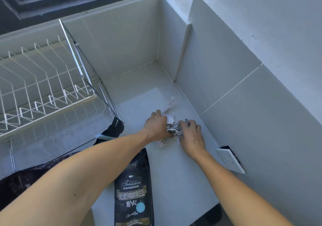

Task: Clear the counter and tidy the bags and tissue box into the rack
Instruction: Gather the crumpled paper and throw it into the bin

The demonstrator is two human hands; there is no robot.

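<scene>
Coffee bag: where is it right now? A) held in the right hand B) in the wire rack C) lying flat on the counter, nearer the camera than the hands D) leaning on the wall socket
C: the coffee bag lies label-up on the counter, while both hands gather crumpled paper farther back.

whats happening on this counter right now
A person is gathering crumpled paper scraps on the white counter with both hands: the left hand and right hand close in on the pile from either side. One scrap lies apart, further back. A black coffee bag lies flat nearer the person. The wire rack on the left looks empty.
</scene>
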